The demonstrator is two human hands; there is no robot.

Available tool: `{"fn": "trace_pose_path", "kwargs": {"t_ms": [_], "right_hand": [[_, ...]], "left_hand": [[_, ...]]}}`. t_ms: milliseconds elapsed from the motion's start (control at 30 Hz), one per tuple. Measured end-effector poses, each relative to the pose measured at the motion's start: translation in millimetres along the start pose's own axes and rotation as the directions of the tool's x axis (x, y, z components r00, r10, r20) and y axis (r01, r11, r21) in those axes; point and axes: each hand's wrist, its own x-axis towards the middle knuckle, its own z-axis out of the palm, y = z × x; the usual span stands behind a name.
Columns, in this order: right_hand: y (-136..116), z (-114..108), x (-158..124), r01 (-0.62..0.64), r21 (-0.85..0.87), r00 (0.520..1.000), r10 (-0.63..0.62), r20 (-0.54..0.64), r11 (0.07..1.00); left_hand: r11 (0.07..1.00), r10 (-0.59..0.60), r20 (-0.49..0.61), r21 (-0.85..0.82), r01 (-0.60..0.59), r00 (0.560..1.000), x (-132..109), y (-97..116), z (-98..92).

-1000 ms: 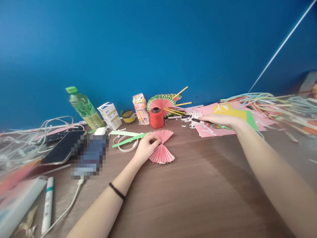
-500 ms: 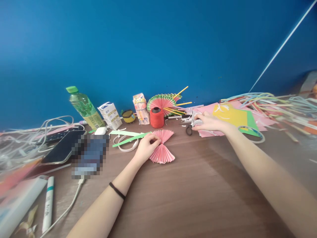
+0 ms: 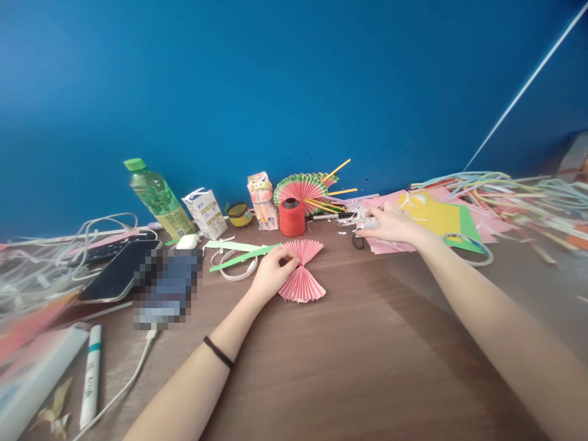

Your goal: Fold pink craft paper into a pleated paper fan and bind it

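My left hand (image 3: 274,269) pinches the narrow middle of a pink pleated paper fan (image 3: 303,286), which lies on the table spread into a bow shape. At the back right, my right hand (image 3: 388,224) has its fingers closed on what look like scissors; a black handle loop (image 3: 359,242) shows below the fingertips and the rest is mostly hidden. White paper scraps (image 3: 353,215) lie beside that hand. Behind the fan stands a spool of red thread (image 3: 292,219). Just left of my left hand lie green paper strips (image 3: 245,258) and a roll of tape (image 3: 235,275).
A pink and green pleated fan (image 3: 301,185) leans by the blue wall. Bottle (image 3: 158,199), carton (image 3: 204,214) and figured packet (image 3: 263,202) stand left of the spool. Phones (image 3: 122,269), cable and marker (image 3: 92,376) lie left; coloured paper (image 3: 427,214) and strips (image 3: 509,196) lie right.
My right hand has moved slightly to the right, and the black handle loop has shifted with it. The left hand and the pink fan stay in place.
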Motion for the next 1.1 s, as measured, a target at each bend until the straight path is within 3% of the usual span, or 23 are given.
{"fn": "trace_pose_path", "kwargs": {"t_ms": [100, 267, 400, 500, 600, 800, 1100], "right_hand": [[2, 3, 1, 0.004, -0.044, 0.998, -0.007, -0.069, 0.999], [6, 6, 3, 0.018, -0.042, 0.999, -0.020, -0.036, 0.999], [8, -1, 1, 0.023, 0.107, 0.986, -0.039, 0.159, 0.994], [7, -7, -3, 0.062, 0.251, 0.945, -0.137, 0.298, 0.966], [1, -12, -6, 0.130, 0.355, 0.902, -0.259, 0.345, 0.926], [-16, -16, -13, 0.213, 0.461, 0.868, -0.383, 0.315, 0.862], [-31, 2, -10, 0.309, 0.448, 0.843, -0.460, 0.280, 0.839]], "left_hand": [[1.000, -0.003, 0.000, -0.004, 0.003, 1.000, 0, 2, -0.4], [1.000, -0.006, 0.000, -0.005, 0.006, 1.000, 0, 3, -0.9], [0.999, 0.033, -0.015, 0.013, -0.032, 0.999, -1, 2, -0.6], [0.989, 0.123, -0.027, 0.089, -0.121, 0.992, -3, 2, -0.1], [0.957, 0.226, -0.015, 0.188, -0.219, 0.974, -5, 4, 0.9], [0.880, 0.390, 0.055, 0.272, -0.390, 0.919, -9, 8, 3.2], [0.897, 0.387, 0.054, 0.210, -0.390, 0.920, -10, 8, 4.5]]}}
